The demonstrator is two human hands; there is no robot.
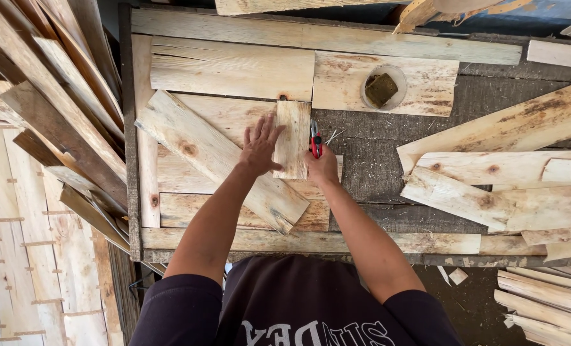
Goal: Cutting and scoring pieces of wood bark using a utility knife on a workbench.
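View from above a wooden worktop (388, 163); all positions are given relative to the short upright board (292, 139) near its middle.

The left hand (260, 146) lies flat with fingers spread, touching the left edge of the short upright board and pressing on the wood beside it, apparently to keep the piece from shifting. The right hand (322, 168) is just right of the board's lower end, closed around a red-handled tool (315, 143) whose metal tip points up along the board's right edge; whether it is pliers or a cutter cannot be told. The two hands are apart, one on each side of the board.

The board stands lengthwise away from the person, resting on other planks. One long plank (218, 160) runs diagonally under the left forearm, down and to the left of the board. Two broad planks lie side by side just above it, and one long strip (324, 37) crosses beyond those.

Above and to the right sits one round clear container (383, 88) holding a dark block. Further right, a loose heap of at least five pale offcuts (490, 179) lies overlapping. Far left, leaning slats (48, 102) are stacked against the worktop's edge, too many and too overlapped to count.
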